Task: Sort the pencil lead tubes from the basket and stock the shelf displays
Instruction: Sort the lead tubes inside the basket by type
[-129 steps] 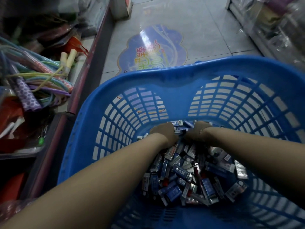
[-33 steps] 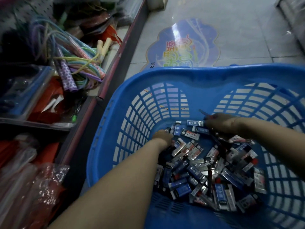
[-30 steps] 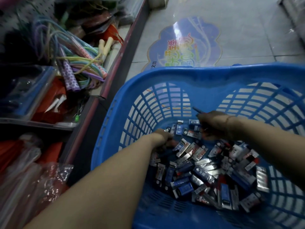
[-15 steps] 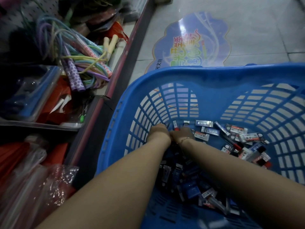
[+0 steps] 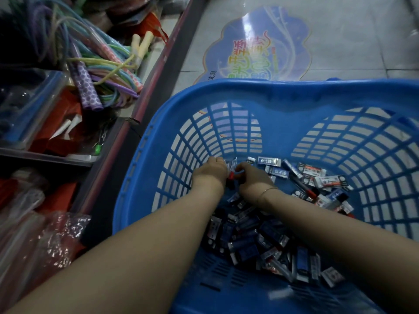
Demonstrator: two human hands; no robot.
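Note:
A blue plastic basket (image 5: 272, 96) fills the lower right, its bottom strewn with several pencil lead tubes (image 5: 254, 241) in blue, white and red packs. Both my hands reach down into its far left corner. My left hand (image 5: 212, 169) grips a small bunch of tubes (image 5: 231, 165), clear ends showing past its fingers. My right hand (image 5: 252, 177) sits right beside it, fingers curled on a red-capped tube (image 5: 231, 176) held between the two hands. More loose tubes (image 5: 317, 177) lie to the right of my right hand.
A store shelf (image 5: 145, 103) runs along the left, holding coloured jump ropes (image 5: 102, 64), a clear box with red items (image 5: 45, 123) and plastic-wrapped goods below (image 5: 34, 234). Tiled floor with a blue sticker (image 5: 260, 46) lies beyond the basket.
My right hand came across from the basket's middle to meet my left hand at the far left corner. The two hands now hold tubes together; the view drifted slightly right.

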